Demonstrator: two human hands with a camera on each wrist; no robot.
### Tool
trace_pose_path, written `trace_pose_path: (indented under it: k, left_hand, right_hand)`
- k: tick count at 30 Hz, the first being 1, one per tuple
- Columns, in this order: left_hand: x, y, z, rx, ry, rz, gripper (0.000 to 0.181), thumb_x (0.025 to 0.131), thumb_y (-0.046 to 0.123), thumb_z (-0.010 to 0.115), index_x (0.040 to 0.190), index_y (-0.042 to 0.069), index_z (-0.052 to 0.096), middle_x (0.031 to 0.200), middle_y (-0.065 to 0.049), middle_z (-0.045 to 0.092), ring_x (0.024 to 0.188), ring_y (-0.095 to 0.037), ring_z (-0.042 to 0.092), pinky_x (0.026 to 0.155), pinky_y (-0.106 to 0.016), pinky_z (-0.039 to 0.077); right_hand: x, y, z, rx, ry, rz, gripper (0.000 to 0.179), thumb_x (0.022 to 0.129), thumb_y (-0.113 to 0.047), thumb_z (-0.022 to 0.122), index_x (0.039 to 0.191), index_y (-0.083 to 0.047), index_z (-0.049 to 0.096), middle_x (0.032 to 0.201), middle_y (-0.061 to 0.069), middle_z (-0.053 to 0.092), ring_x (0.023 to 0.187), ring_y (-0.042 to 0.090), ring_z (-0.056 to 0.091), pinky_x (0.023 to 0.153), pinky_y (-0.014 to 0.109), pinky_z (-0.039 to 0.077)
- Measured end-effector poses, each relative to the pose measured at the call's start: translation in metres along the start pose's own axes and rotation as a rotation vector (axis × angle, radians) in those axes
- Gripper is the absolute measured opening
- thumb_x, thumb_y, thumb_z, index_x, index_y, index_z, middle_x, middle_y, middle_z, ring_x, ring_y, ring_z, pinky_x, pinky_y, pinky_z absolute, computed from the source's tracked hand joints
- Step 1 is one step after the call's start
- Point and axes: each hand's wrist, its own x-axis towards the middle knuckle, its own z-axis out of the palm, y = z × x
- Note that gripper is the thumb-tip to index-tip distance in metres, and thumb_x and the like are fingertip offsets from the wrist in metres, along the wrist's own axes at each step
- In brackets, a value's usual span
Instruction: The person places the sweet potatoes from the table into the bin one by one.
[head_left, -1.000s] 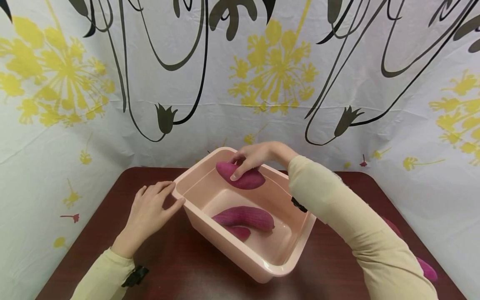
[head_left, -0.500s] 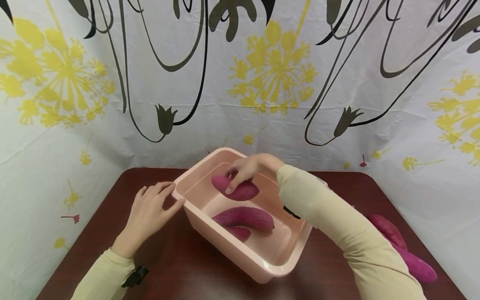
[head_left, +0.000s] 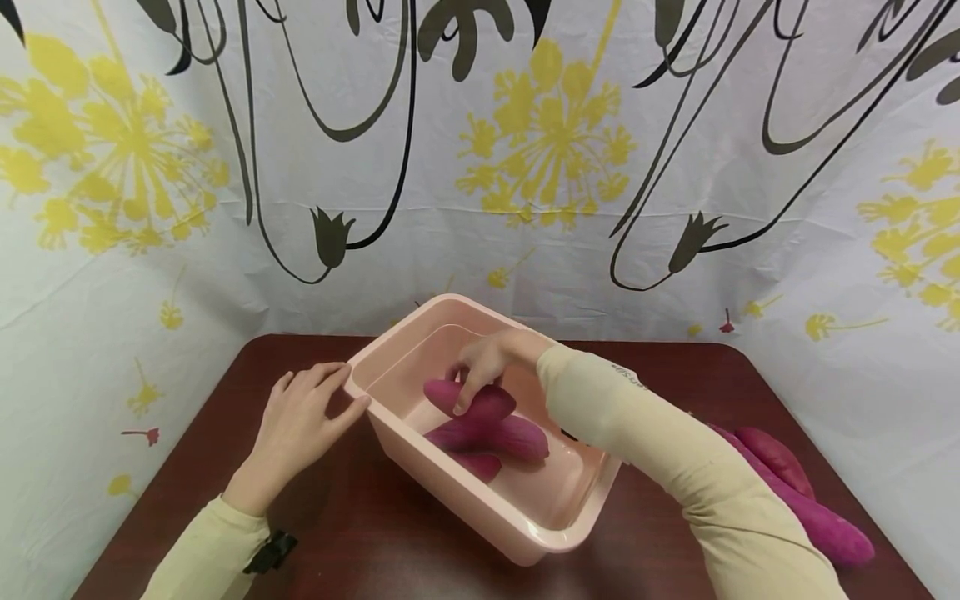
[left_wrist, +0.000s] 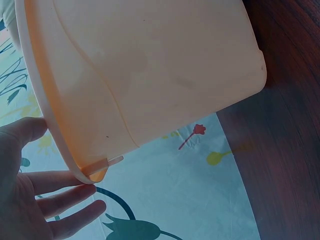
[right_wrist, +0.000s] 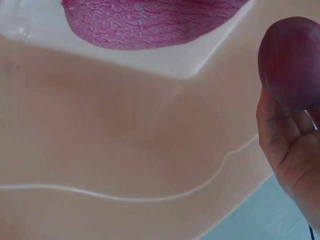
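1. Right hand (head_left: 483, 367), mid-frame, has fingers curled round a purple sweet potato (head_left: 480, 406) inside the pink tub (head_left: 450, 469), over a longer sweet potato (head_left: 521, 440); whether they touch, I cannot tell
2. Left hand (head_left: 300, 425), left of centre, fingers loosely extended, touches the tub's left corner
3. Placing seems in hand; the next move likely calls for settling it gently, then loosening those fingers

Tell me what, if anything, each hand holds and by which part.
The right hand grips a purple sweet potato around its middle. The left hand only touches the pink tub at a corner of its rim.
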Motion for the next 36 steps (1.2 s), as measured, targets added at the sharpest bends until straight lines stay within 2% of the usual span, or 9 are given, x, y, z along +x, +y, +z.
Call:
trace_pose_path:
  k: [12, 25, 32, 36]
  left_hand:
    - [0.000, 0.000, -0.001, 0.005, -0.007, -0.003, 0.053, 0.076, 0.038, 0.063, 0.111, -0.002, 0.060, 0.107, -0.017, 0.055, 0.097, -0.033, 0.050, 0.087, -0.058, 0.028]
    - [-0.001, 0.001, -0.001, 0.006, -0.001, 0.001, 0.052, 0.076, 0.038, 0.064, 0.111, -0.002, 0.060, 0.107, -0.017, 0.055, 0.096, -0.033, 0.050, 0.086, -0.058, 0.029]
    - [-0.001, 0.000, 0.000, 0.004, -0.007, -0.002, 0.052, 0.076, 0.038, 0.063, 0.111, -0.001, 0.060, 0.108, -0.016, 0.055, 0.097, -0.033, 0.050, 0.086, -0.058, 0.028]
    - [-0.001, 0.000, 0.000, 0.005, -0.004, 0.002, 0.052, 0.076, 0.038, 0.063, 0.111, -0.001, 0.060, 0.108, -0.016, 0.055, 0.097, -0.033, 0.050, 0.086, -0.058, 0.028]
  right_hand:
    - [0.007, 0.002, 0.016, -0.004, -0.036, 0.048, 0.040, 0.072, -0.024, 0.072, 0.106, -0.013, 0.054, 0.094, 0.002, 0.056, 0.083, 0.012, 0.054, 0.064, 0.030, 0.050]
    - [0.010, 0.004, 0.025, -0.018, -0.065, 0.093, 0.039, 0.072, -0.025, 0.072, 0.106, -0.017, 0.054, 0.094, -0.001, 0.054, 0.086, 0.011, 0.052, 0.064, 0.030, 0.050]
    - [0.012, 0.007, 0.028, 0.029, -0.090, 0.104, 0.036, 0.075, -0.018, 0.069, 0.107, -0.013, 0.053, 0.083, 0.001, 0.057, 0.081, 0.015, 0.054, 0.072, 0.036, 0.049]
    - [0.012, 0.008, 0.030, 0.047, -0.093, 0.107, 0.034, 0.075, -0.016, 0.069, 0.105, -0.014, 0.054, 0.084, 0.000, 0.057, 0.083, 0.016, 0.054, 0.073, 0.037, 0.048]
